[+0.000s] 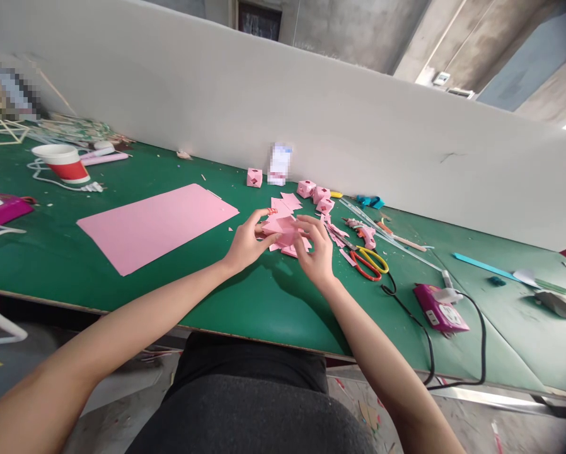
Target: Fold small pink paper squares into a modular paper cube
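Both my hands hold a folded piece of pink paper (283, 231) above the green table. My left hand (252, 239) pinches its left side between thumb and fingers. On the right side, my right hand (315, 249) has its fingers bent around the paper's edge. Loose pink paper pieces (290, 202) lie beneath and behind it. Small pink paper boxes with diamond-shaped openings stand further back: one box (254, 178) to the left, several others (321, 194) to the right. A large pink sheet (157, 227) lies flat left of my hands.
Right of my hands are scissors with red and yellow handles (369, 263), a pink glue gun (365, 234) and clear sticks (389, 233). A purple power strip (440, 309) with a black cord lies nearer the right. A paper cup (63, 165) stands far left; a white partition (264, 94) borders the back.
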`<state>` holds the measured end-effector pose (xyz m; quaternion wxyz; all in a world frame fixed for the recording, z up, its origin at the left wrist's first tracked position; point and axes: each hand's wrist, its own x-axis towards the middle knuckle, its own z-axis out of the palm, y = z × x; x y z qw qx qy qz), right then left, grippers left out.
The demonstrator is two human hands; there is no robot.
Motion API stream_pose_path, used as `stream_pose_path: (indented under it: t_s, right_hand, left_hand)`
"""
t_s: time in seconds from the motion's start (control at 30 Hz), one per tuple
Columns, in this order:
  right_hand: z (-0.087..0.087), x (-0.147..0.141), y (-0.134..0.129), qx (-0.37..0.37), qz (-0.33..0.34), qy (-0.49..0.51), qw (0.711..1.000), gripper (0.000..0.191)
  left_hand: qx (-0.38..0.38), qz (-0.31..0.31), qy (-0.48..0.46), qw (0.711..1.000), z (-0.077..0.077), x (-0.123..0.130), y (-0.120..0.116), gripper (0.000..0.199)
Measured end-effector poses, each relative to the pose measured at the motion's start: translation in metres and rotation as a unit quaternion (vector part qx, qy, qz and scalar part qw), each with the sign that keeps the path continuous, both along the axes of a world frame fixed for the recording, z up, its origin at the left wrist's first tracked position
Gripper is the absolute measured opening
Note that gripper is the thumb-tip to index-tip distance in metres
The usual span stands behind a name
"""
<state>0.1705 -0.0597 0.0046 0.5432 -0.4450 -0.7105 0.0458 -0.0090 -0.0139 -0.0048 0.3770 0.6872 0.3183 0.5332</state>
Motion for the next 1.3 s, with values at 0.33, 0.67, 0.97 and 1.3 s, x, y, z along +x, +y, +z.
stream_pose_path:
  t_s: [0.33,0.67,0.97,1.3]
  right_hand:
    - [-0.005,0.004,0.007,0.041,-0.074,-0.120,0.989,0.014]
    - [-0.003,0.002,0.006,0.055,-0.056,-0.077,0.994,0.007]
    - [-0.008,0.003,0.008,0.020,-0.038,-0.109,0.993,0.004]
    - [-0.011,0.004,0.012,0.022,-0.041,-0.138,0.989,0.007]
  left_hand:
    - [0.019,-0.054,0.024,0.998,0.001,0.000,-0.005,0.051]
    - [0.209,0.038,0.103,0.972,0.001,-0.003,-0.001,0.038]
    - [0.217,0.038,0.127,0.967,-0.002,-0.003,0.002,0.028]
    - [0.161,0.041,0.140,0.976,0.002,-0.007,0.006,0.031]
